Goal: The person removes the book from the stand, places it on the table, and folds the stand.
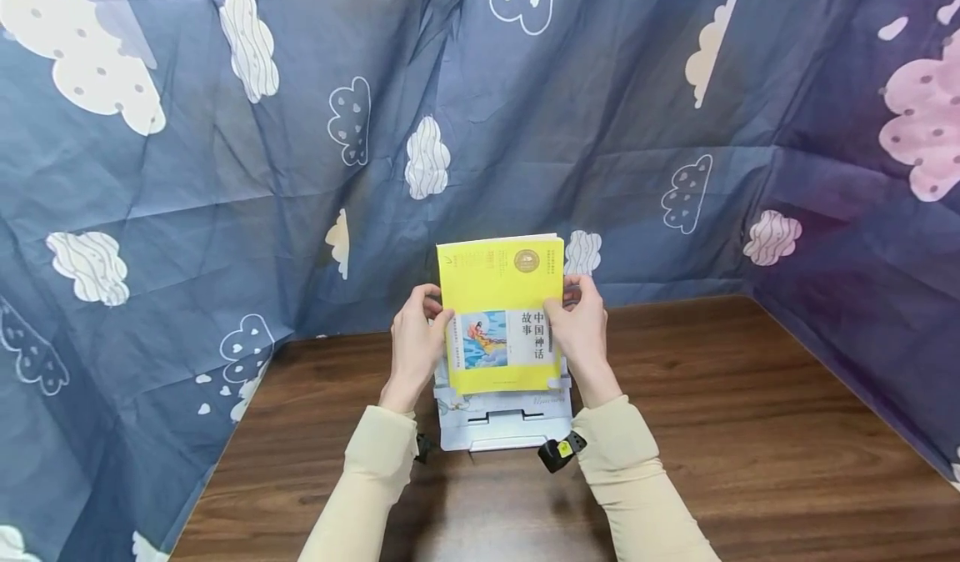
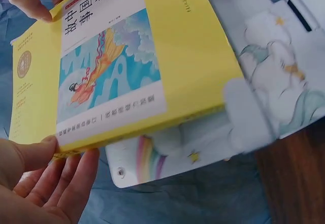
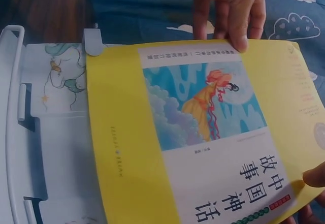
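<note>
A yellow paperback book with a picture of a flying figure faces me, upright and leaning over a white book stand. My left hand pinches its left edge, thumb on the cover and fingers behind, as the left wrist view shows with the left hand. At the opposite edge my right hand grips the book the same way; in the right wrist view only part of the right hand shows. The stand has unicorn and rainbow drawings, and a clip overlaps the book's lower corner.
The stand rests on a brown wooden table. Behind and at both sides hangs a dark blue cloth with cloud prints. A black wrist camera sits by my right cuff.
</note>
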### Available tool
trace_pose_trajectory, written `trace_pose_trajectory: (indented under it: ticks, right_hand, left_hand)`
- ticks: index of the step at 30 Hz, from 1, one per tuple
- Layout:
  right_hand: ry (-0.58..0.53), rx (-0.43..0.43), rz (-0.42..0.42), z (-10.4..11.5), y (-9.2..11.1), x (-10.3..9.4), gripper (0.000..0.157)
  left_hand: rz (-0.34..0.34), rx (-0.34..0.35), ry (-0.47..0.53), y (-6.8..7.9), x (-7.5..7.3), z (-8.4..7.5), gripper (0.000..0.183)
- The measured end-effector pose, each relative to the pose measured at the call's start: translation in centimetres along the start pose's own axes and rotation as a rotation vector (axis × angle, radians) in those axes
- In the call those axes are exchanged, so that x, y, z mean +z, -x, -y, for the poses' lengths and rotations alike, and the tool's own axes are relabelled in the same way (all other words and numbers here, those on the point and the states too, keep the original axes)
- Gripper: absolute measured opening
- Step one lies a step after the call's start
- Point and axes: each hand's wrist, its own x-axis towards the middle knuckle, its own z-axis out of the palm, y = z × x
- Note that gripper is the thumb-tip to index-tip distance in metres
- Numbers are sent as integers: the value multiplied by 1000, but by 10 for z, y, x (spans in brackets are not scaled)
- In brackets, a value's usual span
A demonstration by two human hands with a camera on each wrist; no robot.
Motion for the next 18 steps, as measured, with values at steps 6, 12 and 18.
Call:
trace_pose_trajectory:
  ticks: [6, 12, 18]
  right_hand:
    - [-35, -38, -11, 10, 0, -1, 34]
    - [-13, -146, 0, 27, 2, -4, 31]
    - [3, -235, 32, 41, 5, -5, 31]
  left_hand:
    - [19, 32, 9, -6, -11, -11, 32]
    - [0, 69, 40, -11, -24, -19, 32]
    - [-33, 106, 34, -13, -38, -24, 31]
